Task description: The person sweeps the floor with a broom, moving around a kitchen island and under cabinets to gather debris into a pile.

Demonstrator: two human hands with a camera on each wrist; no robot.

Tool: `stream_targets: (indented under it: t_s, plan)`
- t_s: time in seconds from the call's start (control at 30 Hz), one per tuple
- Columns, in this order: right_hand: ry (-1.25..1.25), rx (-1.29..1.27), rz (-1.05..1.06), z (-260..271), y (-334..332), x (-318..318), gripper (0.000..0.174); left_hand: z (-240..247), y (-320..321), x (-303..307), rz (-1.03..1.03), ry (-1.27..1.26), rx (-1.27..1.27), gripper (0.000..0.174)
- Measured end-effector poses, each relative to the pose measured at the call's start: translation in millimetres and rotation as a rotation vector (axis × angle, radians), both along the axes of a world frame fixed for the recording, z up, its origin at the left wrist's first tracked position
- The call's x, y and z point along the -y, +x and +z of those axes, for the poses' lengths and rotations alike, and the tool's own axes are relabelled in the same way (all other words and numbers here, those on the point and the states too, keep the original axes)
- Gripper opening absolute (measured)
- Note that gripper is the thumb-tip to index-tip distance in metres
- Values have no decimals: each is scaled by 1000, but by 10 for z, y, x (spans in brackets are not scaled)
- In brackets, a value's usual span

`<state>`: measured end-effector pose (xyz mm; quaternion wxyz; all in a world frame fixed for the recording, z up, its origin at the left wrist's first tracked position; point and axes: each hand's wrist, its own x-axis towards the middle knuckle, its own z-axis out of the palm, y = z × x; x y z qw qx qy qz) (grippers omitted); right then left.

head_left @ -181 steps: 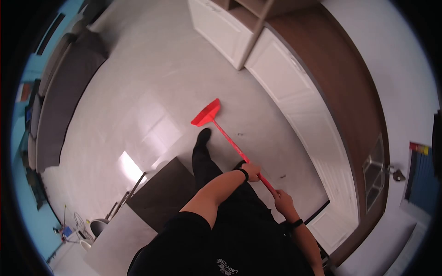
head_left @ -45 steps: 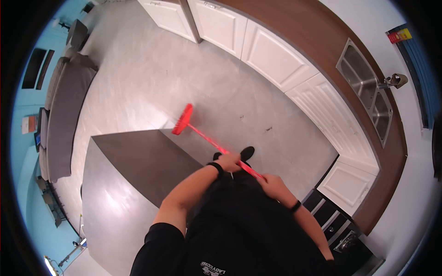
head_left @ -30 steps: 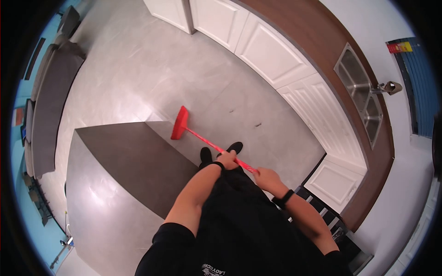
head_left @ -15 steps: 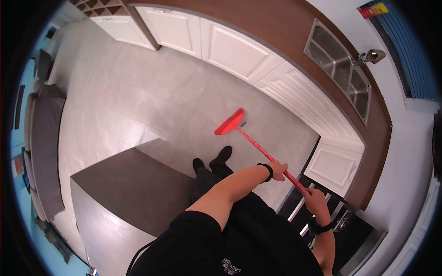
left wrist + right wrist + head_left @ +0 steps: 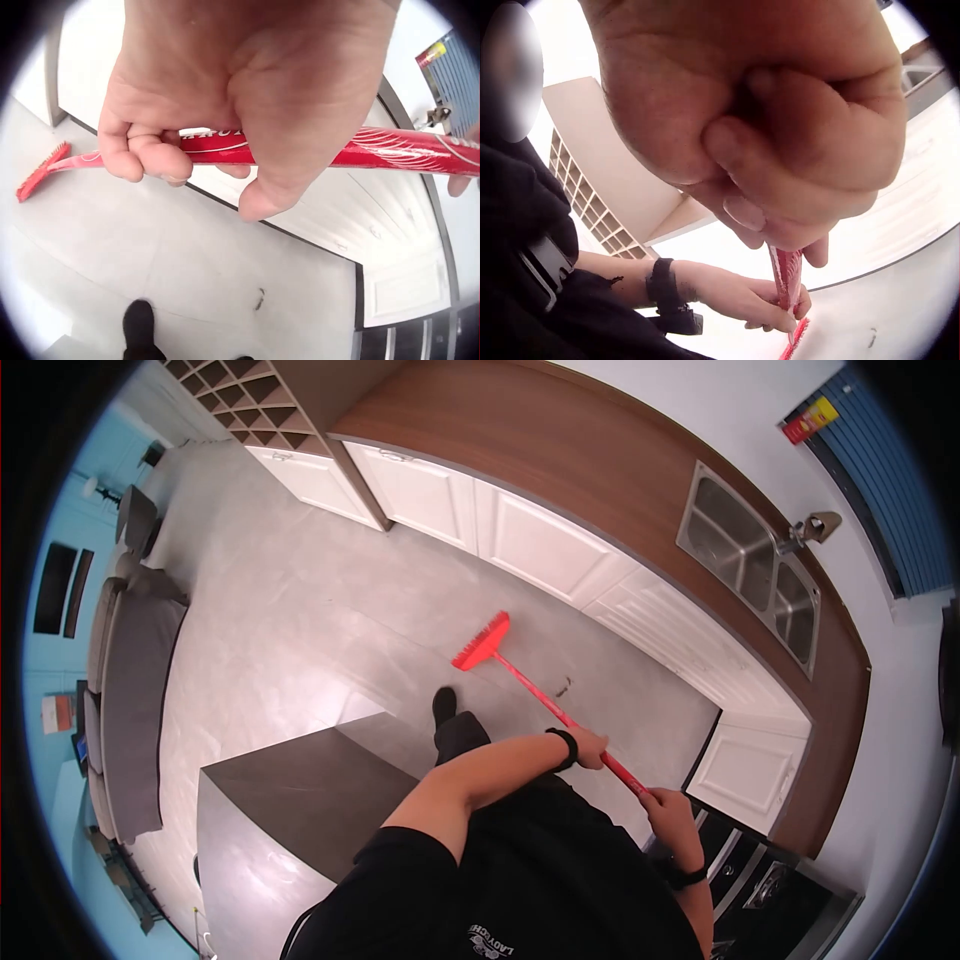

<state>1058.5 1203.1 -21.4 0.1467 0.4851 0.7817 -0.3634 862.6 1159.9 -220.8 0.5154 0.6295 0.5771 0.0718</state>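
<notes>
A red broom head (image 5: 482,641) is at the middle of the head view, bristles toward the upper left, over the grey floor; whether it touches the floor I cannot tell. My left hand (image 5: 591,749) grips the red handle (image 5: 540,695) partway up, and in the left wrist view the left hand's (image 5: 247,97) fingers and thumb wrap round it. Near the handle's upper end my right hand (image 5: 672,821) holds on; the right wrist view shows the right hand (image 5: 757,127) as a closed fist round it. Small dark debris (image 5: 564,686) lies on the floor right of the broom head.
White cabinets (image 5: 545,546) under a brown counter (image 5: 560,455) with a double sink (image 5: 735,525) run along the right. A grey table (image 5: 300,790) stands at the lower left, a grey sofa (image 5: 140,700) farther left. A black foot (image 5: 445,705) is below the broom head.
Since half a second ago, the broom head has moved left, away from beside the debris. Earlier it swung right from near the table. Both hands have kept their grip on the handle throughout.
</notes>
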Motion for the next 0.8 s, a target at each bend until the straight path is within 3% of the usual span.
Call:
stream_targets:
  t_s: [0.27,0.33,0.57,0.67,0.8]
  plan:
    - [-53,-196,177,-849,-2194,255,34,-459,-2308,763,296,-42,-214,46]
    - [-63,-220,208,-1070,-2834,373,35,-568,-2891,903,413,-178,-286,44]
    - [-75,-114,272,-1552,-4776,595,37,-1238,-4528,1215,642,-119,-355,39]
    - [-79,-65,217,-1765,-4952,507,38,-1551,-4792,1096,606,-103,-307,39]
    - [-66,-62,99,-2011,-4467,305,41,-1307,-4409,694,482,-231,-340,46]
